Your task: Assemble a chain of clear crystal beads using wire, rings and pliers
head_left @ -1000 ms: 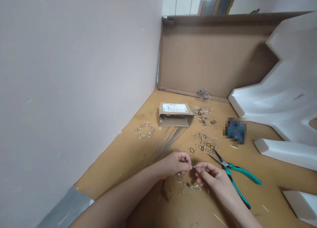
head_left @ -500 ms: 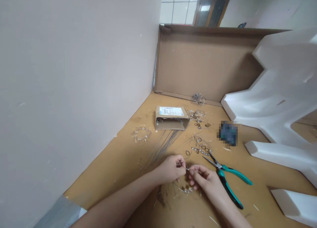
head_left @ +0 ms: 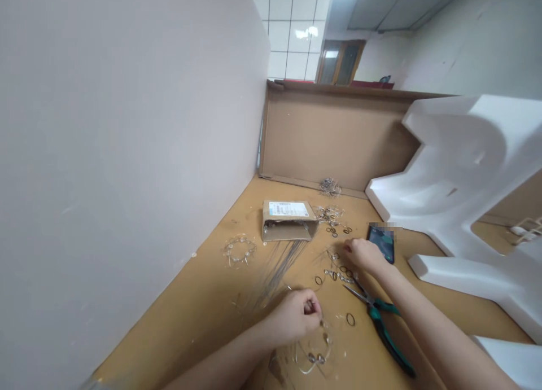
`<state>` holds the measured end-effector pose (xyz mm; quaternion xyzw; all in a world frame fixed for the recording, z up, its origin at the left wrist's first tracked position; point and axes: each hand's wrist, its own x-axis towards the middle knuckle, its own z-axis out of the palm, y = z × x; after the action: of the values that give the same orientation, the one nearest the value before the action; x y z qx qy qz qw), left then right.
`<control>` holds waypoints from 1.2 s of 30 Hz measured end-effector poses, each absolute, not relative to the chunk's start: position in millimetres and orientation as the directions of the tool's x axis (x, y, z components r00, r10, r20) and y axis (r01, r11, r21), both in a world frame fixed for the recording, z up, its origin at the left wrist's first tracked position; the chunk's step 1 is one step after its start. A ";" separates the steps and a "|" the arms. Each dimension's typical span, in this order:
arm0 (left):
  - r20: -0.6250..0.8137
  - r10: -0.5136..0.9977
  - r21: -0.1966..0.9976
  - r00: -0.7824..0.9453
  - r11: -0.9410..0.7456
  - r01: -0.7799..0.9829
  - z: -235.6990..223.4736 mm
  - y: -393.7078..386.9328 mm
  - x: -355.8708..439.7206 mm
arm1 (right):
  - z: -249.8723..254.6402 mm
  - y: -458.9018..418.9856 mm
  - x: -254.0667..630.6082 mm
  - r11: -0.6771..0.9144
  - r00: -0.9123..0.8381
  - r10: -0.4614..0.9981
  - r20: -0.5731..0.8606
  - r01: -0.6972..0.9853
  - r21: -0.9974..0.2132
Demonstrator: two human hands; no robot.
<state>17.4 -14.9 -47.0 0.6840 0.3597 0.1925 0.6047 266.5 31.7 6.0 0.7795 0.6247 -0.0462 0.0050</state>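
My left hand (head_left: pixel 296 316) is closed in a pinch on a beaded wire ring (head_left: pixel 326 339), a loop of thin wire with clear beads that hangs down towards the table. My right hand (head_left: pixel 362 253) reaches forward, its fingertips pressed together close to the table; whatever they may hold is too small to tell. Small dark rings (head_left: pixel 347 230) lie just beyond its fingertips, and thin wire pieces lie beside them. Below that arm are long-nose pliers (head_left: pixel 383 333) with green handles, jaws apart. A single dark ring (head_left: pixel 350 319) lies between my hands.
A small open cardboard box (head_left: pixel 290 220) stands mid-table, with straight wires (head_left: pixel 283 266) before it. Another beaded wire ring (head_left: pixel 240 250) lies left. Tangled wire (head_left: pixel 330 187) sits near the cardboard wall (head_left: pixel 330 141). A phone (head_left: pixel 381 243) and white foam (head_left: pixel 449 164) are right.
My right hand has left my left hand and moved forward and right. My left hand keeps the beaded ring, which now hangs more in view. The camera has tilted up.
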 end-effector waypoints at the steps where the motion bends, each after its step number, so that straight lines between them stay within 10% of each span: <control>1: -0.121 0.739 0.961 0.663 -0.079 0.263 -46.7 -15.1 16.5 | 3.0 36.7 262.7 -0.200 0.199 0.976 -0.085 0.980 -0.011; 8: 0.093 0.738 0.852 0.668 -0.407 0.330 -37.5 -15.7 7.6 | 3.5 59.4 254.8 -0.109 0.133 0.973 -0.188 0.985 0.132; 36: 0.216 0.777 0.810 0.592 -0.481 0.335 -37.0 9.8 -1.5 | 59.0 -3.7 280.5 -0.077 0.124 0.970 -0.210 0.973 0.217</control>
<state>-1.5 9.8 -37.0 0.8089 0.3435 0.2935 0.3763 280.5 -3.7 59.0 0.7340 0.6618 -0.0052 0.1528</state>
